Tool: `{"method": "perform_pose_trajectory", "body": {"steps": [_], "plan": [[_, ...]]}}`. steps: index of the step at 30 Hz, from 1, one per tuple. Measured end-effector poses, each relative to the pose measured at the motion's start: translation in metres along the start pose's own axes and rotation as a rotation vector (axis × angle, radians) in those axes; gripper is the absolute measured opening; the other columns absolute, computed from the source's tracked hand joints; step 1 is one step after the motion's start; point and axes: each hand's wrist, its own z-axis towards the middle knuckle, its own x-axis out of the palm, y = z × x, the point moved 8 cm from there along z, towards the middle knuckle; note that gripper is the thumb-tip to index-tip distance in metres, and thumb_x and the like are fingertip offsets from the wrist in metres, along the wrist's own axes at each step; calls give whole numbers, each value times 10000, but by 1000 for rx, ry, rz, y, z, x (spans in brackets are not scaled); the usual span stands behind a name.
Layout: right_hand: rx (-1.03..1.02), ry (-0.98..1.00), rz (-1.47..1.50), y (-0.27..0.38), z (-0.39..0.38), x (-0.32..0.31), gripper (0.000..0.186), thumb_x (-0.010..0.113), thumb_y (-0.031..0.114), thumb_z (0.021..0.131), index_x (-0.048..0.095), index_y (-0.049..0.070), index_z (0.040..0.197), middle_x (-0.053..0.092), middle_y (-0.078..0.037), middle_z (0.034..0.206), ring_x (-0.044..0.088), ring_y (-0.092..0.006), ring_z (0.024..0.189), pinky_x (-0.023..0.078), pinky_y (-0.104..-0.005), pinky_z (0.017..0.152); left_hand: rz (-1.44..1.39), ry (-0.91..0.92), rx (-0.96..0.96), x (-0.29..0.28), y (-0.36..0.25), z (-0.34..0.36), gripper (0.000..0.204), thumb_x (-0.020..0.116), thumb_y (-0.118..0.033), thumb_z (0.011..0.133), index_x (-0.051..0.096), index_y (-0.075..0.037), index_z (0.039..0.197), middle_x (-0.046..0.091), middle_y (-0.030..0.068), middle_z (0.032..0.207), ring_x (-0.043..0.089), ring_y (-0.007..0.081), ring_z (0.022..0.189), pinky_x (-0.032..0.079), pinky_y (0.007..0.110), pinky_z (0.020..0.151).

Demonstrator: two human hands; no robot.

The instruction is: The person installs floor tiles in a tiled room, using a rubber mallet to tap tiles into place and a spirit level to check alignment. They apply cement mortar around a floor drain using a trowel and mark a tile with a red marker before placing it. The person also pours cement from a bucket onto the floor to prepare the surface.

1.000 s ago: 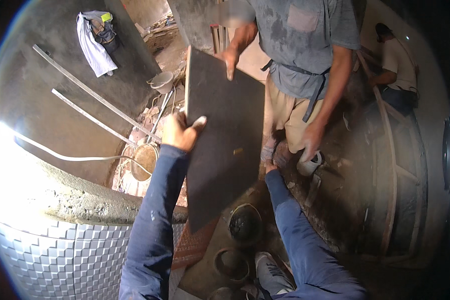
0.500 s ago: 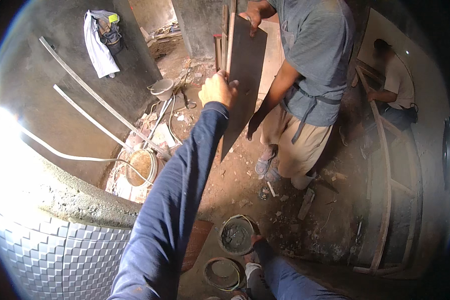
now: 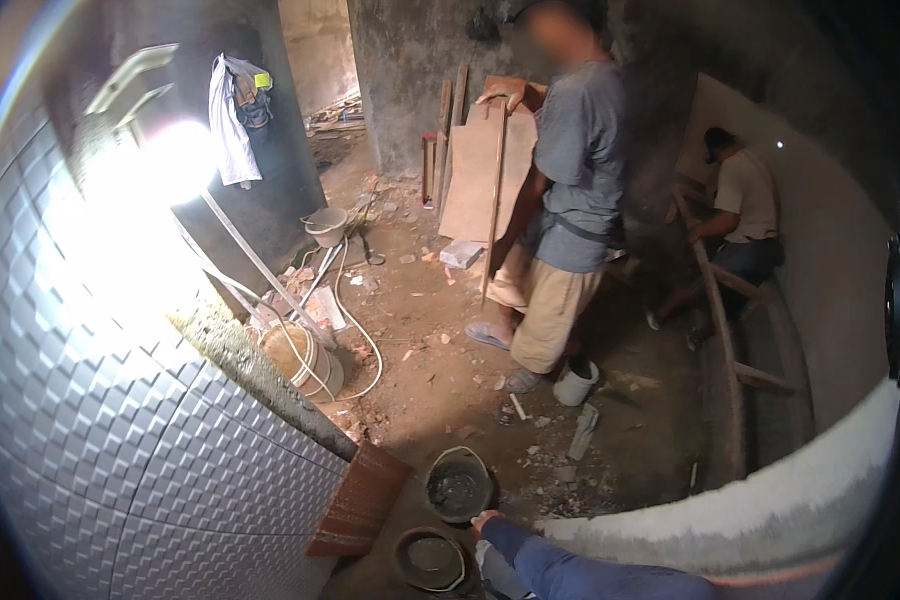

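My right hand (image 3: 485, 521) is low in the view, its sleeved forearm coming in from the lower right. It is beside the near rim of a dark bucket (image 3: 459, 484) with grey wet mix in it; whether it touches the rim is unclear. Its fingers are too small and dim to read. A second dark bucket (image 3: 430, 560) stands just nearer. My left hand is out of view. Across the floor a co-worker in a grey shirt has a hand (image 3: 510, 92) on the top of a thin brown panel (image 3: 515, 165) held upright.
A white textured tiled wall (image 3: 170, 455) fills the left, beside a glaring lamp (image 3: 178, 160). A reddish board (image 3: 365, 500) leans at its foot. Rubble, a hose (image 3: 378, 355) and a pale bucket (image 3: 305, 360) lie beyond. Another person crouches by a wooden ladder (image 3: 722, 330) at right.
My left hand has left the panel and gone out of view. The co-worker has drawn the panel away and turned it. The view has swung, showing more tiled wall.
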Motion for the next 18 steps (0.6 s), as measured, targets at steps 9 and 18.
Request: {"method": "perform_pose_trajectory", "body": {"steps": [9,18], "plan": [[-165,148,-205,-7,-81,114,551,454,505,936,561,109,1303,563,-135,1334,523,-378,1227,430,-473,1023,-266,-227,-177,-20,88,-43,341,614,-299,882,645,-36,1097,642,236,1095,616,392,990,487,491,856],[-265,94,-589,-6,-69,121,567,468,539,916,617,99,1241,627,-138,1258,598,-345,1157,470,-473,981,-541,-370,-355,23,129,-120,306,576,-274,896,640,-25,1060,650,221,1054,624,378,952,492,480,829]]}}
